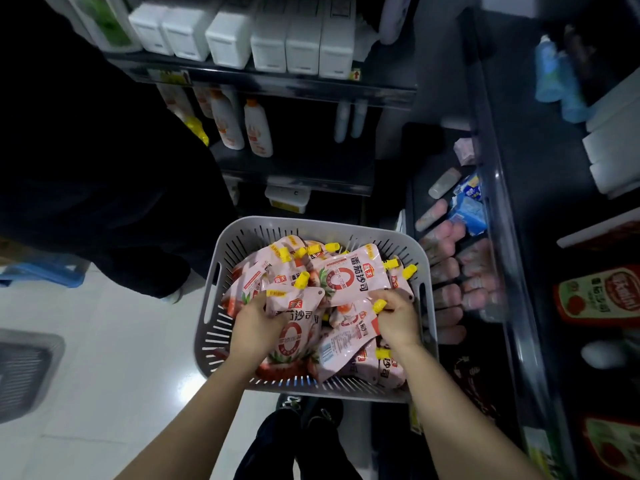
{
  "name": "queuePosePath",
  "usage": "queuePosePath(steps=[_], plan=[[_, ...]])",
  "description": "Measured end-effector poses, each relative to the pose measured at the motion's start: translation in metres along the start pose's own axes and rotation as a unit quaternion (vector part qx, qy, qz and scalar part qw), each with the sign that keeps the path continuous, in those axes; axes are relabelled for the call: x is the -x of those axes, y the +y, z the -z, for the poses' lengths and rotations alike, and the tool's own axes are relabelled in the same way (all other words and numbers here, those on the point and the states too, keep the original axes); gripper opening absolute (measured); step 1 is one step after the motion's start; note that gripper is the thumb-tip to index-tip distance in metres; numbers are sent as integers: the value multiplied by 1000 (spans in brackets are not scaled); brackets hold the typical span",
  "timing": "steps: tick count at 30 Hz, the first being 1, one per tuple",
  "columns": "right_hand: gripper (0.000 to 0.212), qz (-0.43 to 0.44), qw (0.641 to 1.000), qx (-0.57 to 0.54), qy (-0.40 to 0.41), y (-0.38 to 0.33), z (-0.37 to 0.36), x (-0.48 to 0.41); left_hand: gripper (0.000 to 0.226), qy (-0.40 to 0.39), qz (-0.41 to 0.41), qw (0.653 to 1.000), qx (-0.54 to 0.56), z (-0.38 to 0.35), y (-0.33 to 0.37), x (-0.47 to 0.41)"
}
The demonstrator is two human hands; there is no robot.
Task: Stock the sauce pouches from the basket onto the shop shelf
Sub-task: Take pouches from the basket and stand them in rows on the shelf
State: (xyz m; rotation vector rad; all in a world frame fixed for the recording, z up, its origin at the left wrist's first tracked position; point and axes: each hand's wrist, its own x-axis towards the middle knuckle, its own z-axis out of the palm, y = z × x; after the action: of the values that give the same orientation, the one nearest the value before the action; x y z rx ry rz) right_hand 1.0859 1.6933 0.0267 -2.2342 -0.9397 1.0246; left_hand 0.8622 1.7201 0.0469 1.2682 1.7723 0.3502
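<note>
Black shop shelves (498, 188) stand ahead and run down the right side. The ones ahead hold white boxes (270, 39) up top and white bottles (258, 128) with orange tops lower down. On the right side sit red sauce bottles (585, 296). The white floor (121, 358) is shiny. A person in dark clothes (104, 168) stands on the left, just beside the shelves ahead.

A grey plastic basket (429, 306) with slits in its walls sits low, between the person in dark clothes and the right shelves. It is full of pink sauce pouches (346, 275), all piled up and lying every which way. Each pouch has a red ring and a yellow cap.

Both bare arms reach down into the basket. The left hand (258, 325) has its fingers curled over the top edge of one pouch (294, 337) on the near left of the pile. The right hand (396, 318) grips another pouch (349, 336) on the right side, with its fingers (401, 301) bent tight around the top, just beside a yellow cap (379, 304).

All the pouches are in the basket.
</note>
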Motion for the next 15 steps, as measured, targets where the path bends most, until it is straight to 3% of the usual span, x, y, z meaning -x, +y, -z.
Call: queuePosePath(steps=[6,11,15], plan=[[50,26,989,40,-143,-6,13,-5,21,-5,15,1000,9,-1,2,0],[18,84,981,103,-144,-18,13,-6,15,-20,1,999,39,2,11,3],[20,45,981,135,-129,-16,0,1,21,-29,-27,999,12,2,18,-2]])
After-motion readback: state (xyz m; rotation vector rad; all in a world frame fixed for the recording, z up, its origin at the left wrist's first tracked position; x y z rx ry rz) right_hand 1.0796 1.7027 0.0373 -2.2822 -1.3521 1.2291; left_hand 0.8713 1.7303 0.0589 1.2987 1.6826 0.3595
